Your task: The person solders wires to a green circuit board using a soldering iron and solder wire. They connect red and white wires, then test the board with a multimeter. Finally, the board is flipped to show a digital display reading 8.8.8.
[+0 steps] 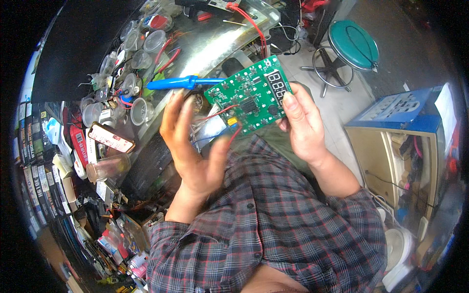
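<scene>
My right hand [305, 122] grips a green circuit board [254, 93] by its right edge, thumb on top. The board carries a four-sided black chip, small buttons and a digit display [276, 85]. A yellow part [232, 121] sits at its lower left, where thin red wires [220, 111] come off. Left of the board my left hand [193, 146] is open, fingers stretched and holding nothing. Just beyond its fingertips lies a blue-handled tool [173, 83], its thin end hidden behind the board. Whether the fingertips touch it I cannot tell.
Clear plastic tubs [141, 110] crowd the bench [210, 51] at the left, with red-handled pliers [168, 61] and a phone [111, 138]. A green round stool [352, 44] stands far right, near a blue-topped cabinet [395, 115].
</scene>
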Demonstrator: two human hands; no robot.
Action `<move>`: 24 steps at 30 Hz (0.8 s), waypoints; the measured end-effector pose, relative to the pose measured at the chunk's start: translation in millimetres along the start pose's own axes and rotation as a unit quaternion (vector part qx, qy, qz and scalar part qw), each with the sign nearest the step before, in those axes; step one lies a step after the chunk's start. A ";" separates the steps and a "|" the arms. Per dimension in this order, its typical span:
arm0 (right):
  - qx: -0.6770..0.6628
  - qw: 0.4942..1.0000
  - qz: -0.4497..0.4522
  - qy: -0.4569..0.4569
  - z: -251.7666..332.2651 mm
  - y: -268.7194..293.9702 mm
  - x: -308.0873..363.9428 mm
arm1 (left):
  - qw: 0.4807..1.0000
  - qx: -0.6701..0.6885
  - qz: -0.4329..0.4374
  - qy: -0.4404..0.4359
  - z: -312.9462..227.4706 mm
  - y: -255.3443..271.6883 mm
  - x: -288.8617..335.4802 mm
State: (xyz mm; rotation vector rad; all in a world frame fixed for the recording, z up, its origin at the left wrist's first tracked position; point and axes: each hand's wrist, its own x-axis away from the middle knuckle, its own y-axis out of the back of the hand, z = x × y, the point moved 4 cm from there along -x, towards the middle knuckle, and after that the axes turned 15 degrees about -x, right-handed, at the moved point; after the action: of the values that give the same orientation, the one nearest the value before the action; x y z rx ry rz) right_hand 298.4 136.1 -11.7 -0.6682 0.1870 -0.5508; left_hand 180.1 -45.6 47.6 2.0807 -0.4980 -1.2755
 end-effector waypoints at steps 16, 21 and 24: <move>-0.069 0.997 0.028 0.007 -12.1 10.4 -0.6 | 0.760 0.492 0.134 0.403 16.0 -17.8 12.0; -0.031 0.999 0.030 0.011 -8.9 10.6 0.3 | 0.769 0.479 0.134 0.401 21.0 -20.9 17.3; -0.014 1.000 0.022 0.006 -7.5 9.7 1.0 | 0.771 0.485 0.135 0.390 17.9 -20.2 15.2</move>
State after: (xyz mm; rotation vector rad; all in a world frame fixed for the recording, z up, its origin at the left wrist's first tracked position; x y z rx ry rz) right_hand 300.8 137.8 -23.7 -0.6860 0.2209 -0.5109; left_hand 170.9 -46.1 18.0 2.9140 -1.1414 0.2204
